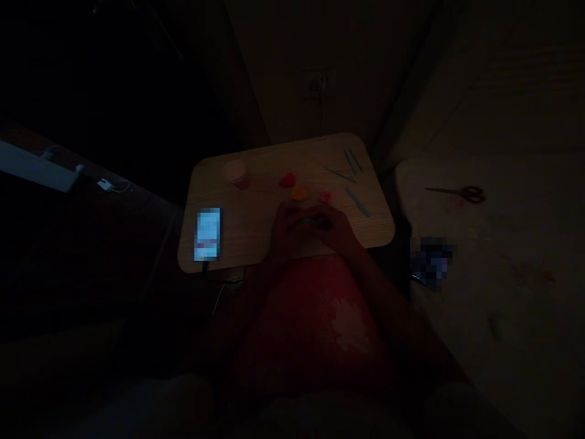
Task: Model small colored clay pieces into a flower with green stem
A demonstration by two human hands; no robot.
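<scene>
The light is very dim. My left hand (284,224) and my right hand (337,227) meet over the near edge of a small wooden-topped table (256,213). Both hands have their fingers curled around a small green piece (307,221), soft-looking like modelling clay, though its shape is mostly hidden. Just beyond the fingers lie an orange lump (299,193), a red lump (287,180) and a pink ring-shaped piece (326,197). Off to the right of them is a flat blue-green stick-like tool (358,202).
Several thin sticks (351,161) lie at the table's far right. A pale cup (235,172) stands far left, with a lit phone (207,235) nearer me. Scissors (466,193) and a dark blurred object (432,262) rest on a pale surface (516,341) to the right.
</scene>
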